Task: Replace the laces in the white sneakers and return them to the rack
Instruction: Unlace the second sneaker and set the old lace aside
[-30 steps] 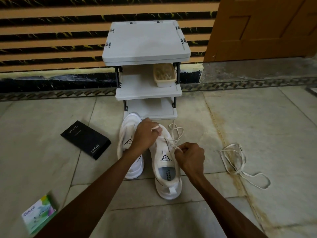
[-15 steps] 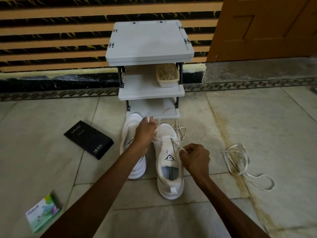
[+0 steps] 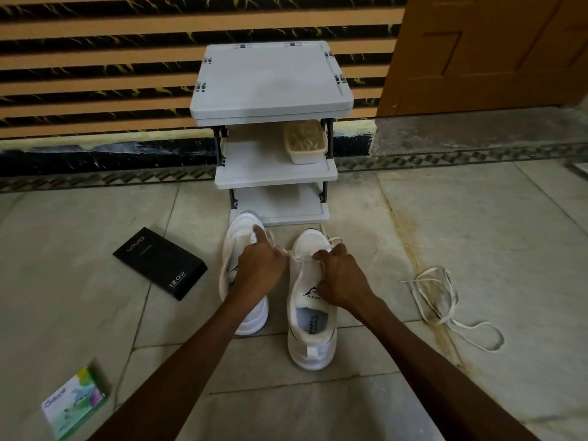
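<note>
Two white sneakers stand side by side on the floor, toes toward the grey shoe rack [image 3: 275, 173]. My left hand [image 3: 259, 262] hovers over the left sneaker [image 3: 241, 237], forefinger stretched out, and pinches one end of the white lace [image 3: 291, 254]. My right hand [image 3: 340, 275] sits over the eyelets of the right sneaker [image 3: 310, 332] and grips the lace there. The lace runs taut between both hands. A loose white lace [image 3: 442, 300] lies coiled on the tiles to the right.
A black phone box [image 3: 159, 262] lies left of the sneakers, and a small green-white box [image 3: 74, 405] sits at the lower left. On the rack's middle shelf rests a beige tub [image 3: 305, 141]. A striped wall and a wooden door [image 3: 483, 49] stand behind.
My right hand has moved forward from beside the shoe's tongue up to the eyelets near the toe. My left hand has dropped back slightly, and the lace is now stretched short between both hands.
</note>
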Tool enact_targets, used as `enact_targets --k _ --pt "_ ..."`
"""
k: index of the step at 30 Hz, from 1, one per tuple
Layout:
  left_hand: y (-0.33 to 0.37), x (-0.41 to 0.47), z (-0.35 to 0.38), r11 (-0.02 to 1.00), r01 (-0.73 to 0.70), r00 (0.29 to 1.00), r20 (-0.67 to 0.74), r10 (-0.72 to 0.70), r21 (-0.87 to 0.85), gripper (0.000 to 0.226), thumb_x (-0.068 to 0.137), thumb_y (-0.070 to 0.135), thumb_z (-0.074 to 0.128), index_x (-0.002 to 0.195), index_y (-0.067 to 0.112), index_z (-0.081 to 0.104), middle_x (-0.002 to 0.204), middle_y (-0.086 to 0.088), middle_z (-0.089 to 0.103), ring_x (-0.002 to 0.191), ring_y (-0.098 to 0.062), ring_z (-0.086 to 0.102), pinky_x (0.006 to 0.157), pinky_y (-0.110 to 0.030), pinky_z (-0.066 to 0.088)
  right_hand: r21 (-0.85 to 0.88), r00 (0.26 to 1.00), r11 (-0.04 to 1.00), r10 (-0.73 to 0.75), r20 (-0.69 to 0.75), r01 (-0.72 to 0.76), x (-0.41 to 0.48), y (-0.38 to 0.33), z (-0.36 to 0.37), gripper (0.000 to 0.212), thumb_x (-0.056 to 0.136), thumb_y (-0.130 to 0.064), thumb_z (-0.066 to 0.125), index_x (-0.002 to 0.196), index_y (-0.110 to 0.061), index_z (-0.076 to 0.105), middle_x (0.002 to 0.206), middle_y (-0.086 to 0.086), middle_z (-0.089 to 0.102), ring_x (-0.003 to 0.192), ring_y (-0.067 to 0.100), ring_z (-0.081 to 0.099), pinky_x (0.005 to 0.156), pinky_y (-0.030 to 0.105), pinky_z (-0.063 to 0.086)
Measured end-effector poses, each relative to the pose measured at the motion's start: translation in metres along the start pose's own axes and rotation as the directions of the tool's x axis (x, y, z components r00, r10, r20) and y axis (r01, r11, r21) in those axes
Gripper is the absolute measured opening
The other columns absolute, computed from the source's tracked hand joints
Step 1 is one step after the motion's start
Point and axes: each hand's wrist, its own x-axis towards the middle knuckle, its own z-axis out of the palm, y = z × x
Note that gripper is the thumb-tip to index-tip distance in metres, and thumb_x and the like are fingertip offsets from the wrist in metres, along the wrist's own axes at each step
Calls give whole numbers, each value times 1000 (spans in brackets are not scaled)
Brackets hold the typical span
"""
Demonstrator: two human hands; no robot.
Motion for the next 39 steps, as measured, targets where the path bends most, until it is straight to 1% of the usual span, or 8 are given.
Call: enact_targets --k 6,15,19,24,26,28,31,39 --pt "-4 -6 2 988 23 942 333 30 -153 25 93 22 51 111 10 63 95 -9 70 85 -27 70 83 -40 58 -25 998 998 -56 -31 55 10 -4 5 57 75 -15 72 130 -16 57 134 14 41 117 33 48 96 39 49" --pt "2 -15 4 993 -73 884 455 106 -91 35 79 31 72 107 10 65 102 -9 70 92 -26 68 79 -32 56 214 1000 977 -12 16 9 20 5 9 17 80 -5 61 93 -16 64 105 9 54 90 26 58 77 31 50" --pt "-3 -24 15 985 -173 921 355 159 8 33 81 20 67 112 8 64 112 -10 63 106 -28 60 75 -27 44 849 975 485 175 138 -207 23 17 3 36 86 13 39 63 -11 53 64 9 46 51 16 47 44 19 38" --pt "-2 -27 26 981 -184 941 299 159 58 35 86 15 60 120 8 59 123 -15 58 113 -31 57 83 -29 44 952 948 -24 85 306 -305 19 29 3 39 75 25 43 63 -9 58 71 11 59 66 21 59 64 31 51" --pt "-1 -29 27 979 -188 947 278 162 71 32 87 18 58 117 8 60 121 -15 59 111 -32 57 82 -29 42 947 957 145 91 275 -286 20 34 0 29 78 13 55 67 -11 65 75 12 60 69 20 57 70 31 49" --pt "-1 -29 26 977 -199 960 219 177 83 31 88 25 58 116 12 61 119 -12 61 110 -30 57 84 -31 43 831 976 512 106 192 -219 22 35 -6 6 80 -9 71 76 -14 71 82 8 68 81 22 63 78 33 53" --pt "1 -27 24 978 -198 977 93 191 68 34 88 34 59 116 15 65 115 -6 65 107 -25 60 85 -32 46 492 995 865 103 18 -99 29 28 -12 22 75 -36 80 81 -16 74 84 0 71 81 13 65 76 27 53" --pt "7 -11 22 982 -191 977 93 190 4 17 83 21 65 91 6 71 89 -8 69 84 -21 63 66 -23 40 -198 968 970 -179 -178 143 44 2 0 17 86 -31 65 94 -20 76 102 3 67 95 24 60 85 39 50"
